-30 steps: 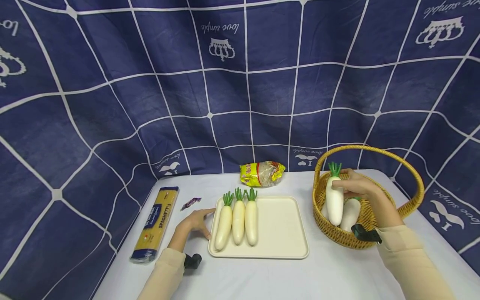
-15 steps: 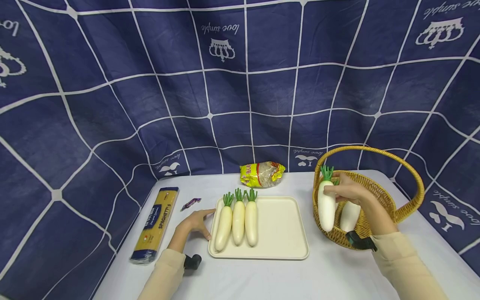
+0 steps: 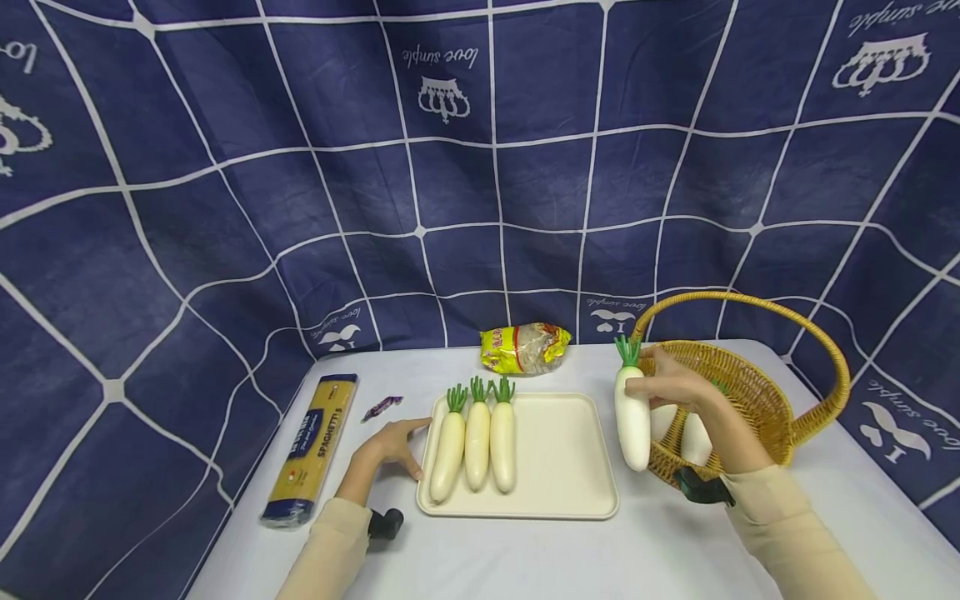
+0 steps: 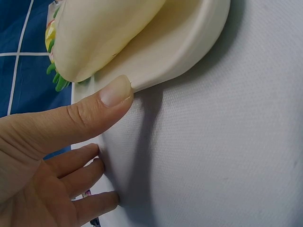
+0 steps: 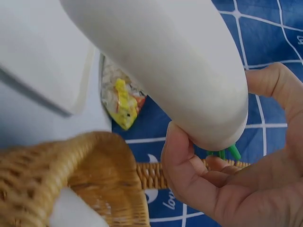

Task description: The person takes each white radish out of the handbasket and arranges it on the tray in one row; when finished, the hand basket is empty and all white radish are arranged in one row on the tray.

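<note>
My right hand (image 3: 671,385) grips a white radish (image 3: 633,425) with green leaf stubs near its top. The radish is held upright over the left rim of the wicker basket (image 3: 753,383), toward the tray. Inside the basket lie other white radishes (image 3: 696,440), partly hidden by the hand and forearm. Three white radishes (image 3: 502,450) lie side by side on the left part of the cream tray (image 3: 562,458). My left hand (image 3: 388,446) is at the tray's left edge, fingers spread; in the left wrist view its thumb (image 4: 116,92) lies right at the tray rim.
A spaghetti packet (image 3: 311,450) lies at the left side of the white table, with a small purple-wrapped candy (image 3: 382,407) beside it. Behind the tray is a yellow and clear food bag (image 3: 525,347). The basket's tall arched handle (image 3: 832,358) rises at the right.
My right hand has carried the radish leftward from above the basket's inside to its left rim. The left hand and the tray have stayed put.
</note>
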`<control>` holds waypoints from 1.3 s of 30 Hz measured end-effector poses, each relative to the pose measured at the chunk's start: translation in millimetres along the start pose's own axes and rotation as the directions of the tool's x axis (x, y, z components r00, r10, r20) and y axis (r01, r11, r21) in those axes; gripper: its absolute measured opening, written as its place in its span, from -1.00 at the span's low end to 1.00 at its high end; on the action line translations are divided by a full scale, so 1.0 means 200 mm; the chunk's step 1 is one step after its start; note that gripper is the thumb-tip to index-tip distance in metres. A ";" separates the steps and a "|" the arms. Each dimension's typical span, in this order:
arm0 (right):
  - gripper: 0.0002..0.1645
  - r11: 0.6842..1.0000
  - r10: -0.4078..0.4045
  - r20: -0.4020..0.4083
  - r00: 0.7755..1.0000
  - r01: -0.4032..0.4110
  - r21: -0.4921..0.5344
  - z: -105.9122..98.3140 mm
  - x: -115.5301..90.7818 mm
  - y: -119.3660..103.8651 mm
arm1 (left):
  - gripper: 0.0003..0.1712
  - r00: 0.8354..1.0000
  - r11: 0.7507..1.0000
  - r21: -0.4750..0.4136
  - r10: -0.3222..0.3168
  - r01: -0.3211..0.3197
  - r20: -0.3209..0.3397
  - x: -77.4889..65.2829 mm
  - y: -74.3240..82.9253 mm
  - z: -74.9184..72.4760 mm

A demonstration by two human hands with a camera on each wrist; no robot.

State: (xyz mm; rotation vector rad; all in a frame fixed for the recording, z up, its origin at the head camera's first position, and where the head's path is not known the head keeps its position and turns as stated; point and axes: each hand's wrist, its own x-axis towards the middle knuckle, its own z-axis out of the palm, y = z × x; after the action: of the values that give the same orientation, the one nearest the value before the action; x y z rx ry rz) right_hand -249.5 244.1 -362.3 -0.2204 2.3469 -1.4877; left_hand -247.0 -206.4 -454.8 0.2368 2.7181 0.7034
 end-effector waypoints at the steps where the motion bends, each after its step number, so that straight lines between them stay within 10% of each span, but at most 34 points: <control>1: 0.04 1.000 0.004 0.001 1.000 -0.004 0.004 0.01 0.01 0.00 | 0.18 1.000 1.000 0.001 0.003 -0.003 -0.001 0.00 0.00 0.00; 39: 0.03 0.990 0.063 0.048 0.997 -0.069 0.123 0.46 0.37 0.07 | 0.16 1.000 1.000 0.000 0.013 -0.013 -0.008 0.00 0.00 0.00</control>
State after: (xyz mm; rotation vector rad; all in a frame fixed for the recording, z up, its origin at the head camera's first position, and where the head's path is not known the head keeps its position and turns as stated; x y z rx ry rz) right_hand -282.8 148.7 -426.1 -0.1406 2.1957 -1.5746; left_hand -246.1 -206.1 -454.2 0.2529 2.7263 0.7097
